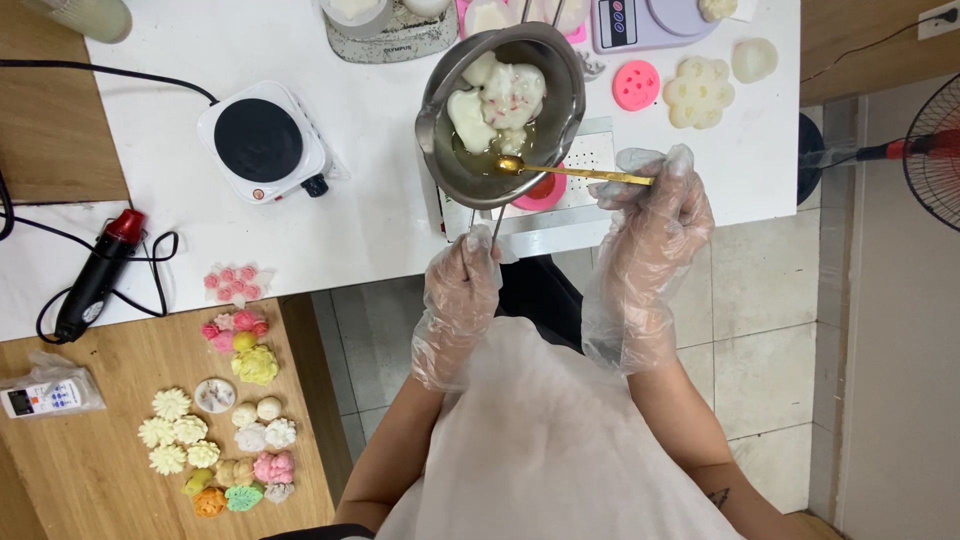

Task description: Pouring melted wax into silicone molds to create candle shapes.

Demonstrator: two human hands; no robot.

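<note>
Shiny metal pot (500, 110) sits in the upper middle of the frame. My left hand (460, 300) grips its handle from below. My right hand (655, 215) pinches a gold spoon (570, 171). The spoon lies sideways, its bowl pointing left into the melting white lumps (500, 100).

- We count one metal melting pot (502, 110).
- We see one gold spoon (570, 171).
- One electric hotplate (262, 141).
- One heat gun (97, 275).
- Two gloved hands, left (460, 290) and right (655, 215).
</note>
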